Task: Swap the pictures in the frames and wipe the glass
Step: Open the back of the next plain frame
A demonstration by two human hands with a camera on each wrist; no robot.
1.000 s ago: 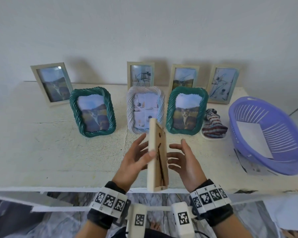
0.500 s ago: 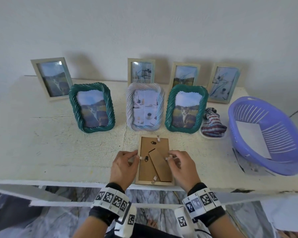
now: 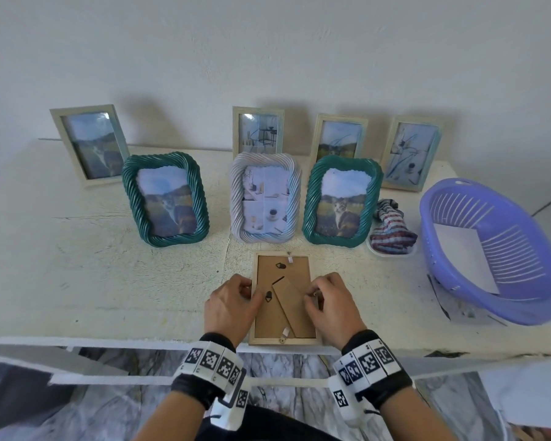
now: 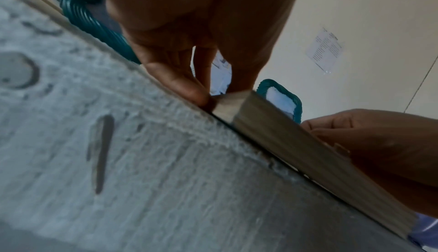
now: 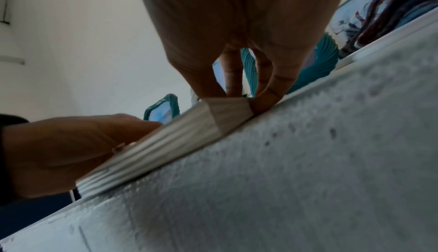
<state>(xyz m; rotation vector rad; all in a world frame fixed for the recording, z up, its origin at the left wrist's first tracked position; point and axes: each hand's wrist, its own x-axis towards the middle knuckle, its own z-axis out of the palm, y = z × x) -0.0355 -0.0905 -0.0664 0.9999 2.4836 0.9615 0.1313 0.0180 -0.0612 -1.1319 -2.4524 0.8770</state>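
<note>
The rough white-painted surface [image 3: 140,281] carries the pale wooden picture frame [image 3: 283,340], face-down at its near edge so the brown backing shows. Left hand [image 3: 229,310] and right hand [image 3: 331,308] pinch the side tabs, probably to release it.

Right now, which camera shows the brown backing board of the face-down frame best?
The head view: the whole backing board shows, with its stand flap and clips, between both hands. Both wrist views show only the frame's pale outer edge on the table, not the board.
</note>
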